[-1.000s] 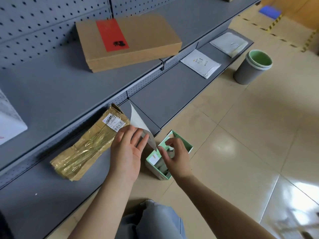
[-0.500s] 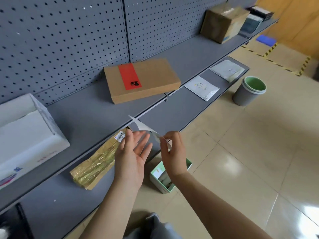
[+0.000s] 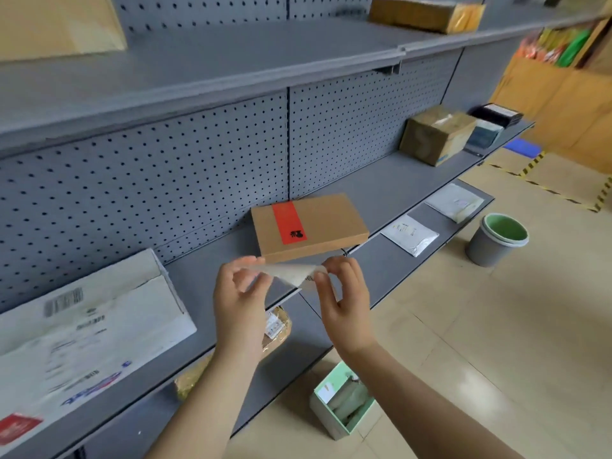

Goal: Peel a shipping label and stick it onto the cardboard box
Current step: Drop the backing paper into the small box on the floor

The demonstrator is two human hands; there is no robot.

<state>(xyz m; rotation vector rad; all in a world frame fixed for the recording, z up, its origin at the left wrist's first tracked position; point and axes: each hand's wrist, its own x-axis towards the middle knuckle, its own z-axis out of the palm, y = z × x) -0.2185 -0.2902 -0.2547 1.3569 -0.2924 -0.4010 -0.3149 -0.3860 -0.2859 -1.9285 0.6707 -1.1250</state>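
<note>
A flat brown cardboard box (image 3: 328, 226) with a red strip lies on the middle grey shelf. Just in front of it, in the air, I hold a white shipping label (image 3: 288, 272) stretched between both hands. My left hand (image 3: 239, 304) pinches its left end and my right hand (image 3: 342, 298) pinches its right end, where a barcode shows. The label curves and its underside faces me. Both hands are a little below and in front of the box, not touching it.
A white carton (image 3: 86, 329) sits at left on the same shelf, a taped brown box (image 3: 436, 134) far right. A tape-wrapped parcel (image 3: 276, 327) and white mailers (image 3: 410, 234) lie on the lower shelf. On the floor stand a green box (image 3: 341, 404) and a grey bin (image 3: 498, 238).
My view has risen from the lower shelf to the middle one. Both hands lifted the label up towards the cardboard box, and my left hand has closed on the label's left end.
</note>
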